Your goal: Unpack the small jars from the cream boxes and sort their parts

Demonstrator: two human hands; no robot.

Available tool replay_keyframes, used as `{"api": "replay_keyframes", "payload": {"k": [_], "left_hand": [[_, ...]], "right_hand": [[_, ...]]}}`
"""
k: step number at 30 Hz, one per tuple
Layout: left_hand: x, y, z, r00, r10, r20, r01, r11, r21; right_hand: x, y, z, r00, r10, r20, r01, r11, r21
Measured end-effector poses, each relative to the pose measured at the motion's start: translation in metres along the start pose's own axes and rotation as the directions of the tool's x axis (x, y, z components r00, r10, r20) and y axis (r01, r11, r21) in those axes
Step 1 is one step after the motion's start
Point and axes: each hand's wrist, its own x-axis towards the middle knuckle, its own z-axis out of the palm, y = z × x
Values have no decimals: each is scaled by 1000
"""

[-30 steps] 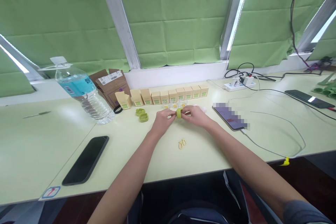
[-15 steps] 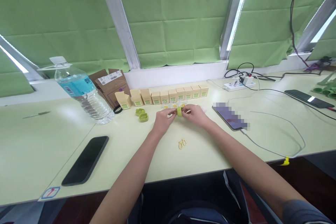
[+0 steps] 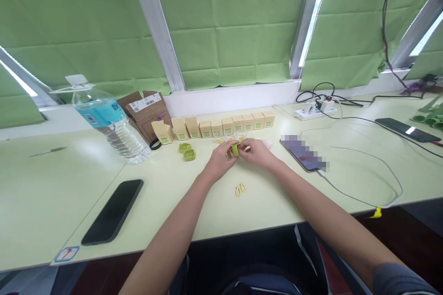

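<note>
Well left of the left hand [image 3: 218,160]: one thin pen [image 3: 48,150], flat on the table [image 3: 34,193]. Closer in, one clear water bottle [image 3: 110,124], upright, blue label. Nearer the table's front edge than the bottle, one black phone [image 3: 113,210], screen dark. Behind the bottle, one opened cardboard carton [image 3: 145,109].

Beyond both hands, along the wall under the window: ten small tan boxes [image 3: 228,126] in a row, the leftmost tilted with its flap up. Just left of the left hand: two green plastic parts [image 3: 187,151], side by side.

Left hand: fingers curled in narrow, pinching one small green piece [image 3: 236,149]. Right hand [image 3: 255,153]: closed on the same piece from the other side. Small green piece between the fingertips of the two hands, just in front of the box row, held over the table.

Near side of the hands, just below them: two small yellow loops [image 3: 240,189], lying together. Just right of the right hand: one lit phone [image 3: 304,153], cable [image 3: 387,166] attached. Farther right and back: one white power strip [image 3: 314,111]. Far right: one more dark phone [image 3: 403,130].
</note>
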Motion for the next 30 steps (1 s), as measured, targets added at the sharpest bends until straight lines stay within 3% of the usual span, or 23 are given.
{"api": "replay_keyframes", "payload": {"k": [23, 30], "left_hand": [[1, 5, 1, 999, -14, -51, 15, 999, 30], [3, -1, -10, 983, -117, -141, 130, 988, 85]], "right_hand": [[1, -5, -3, 995, 24, -94, -23, 1000, 8], [1, -2, -9, 977, 69, -204, -50, 994, 95]]}}
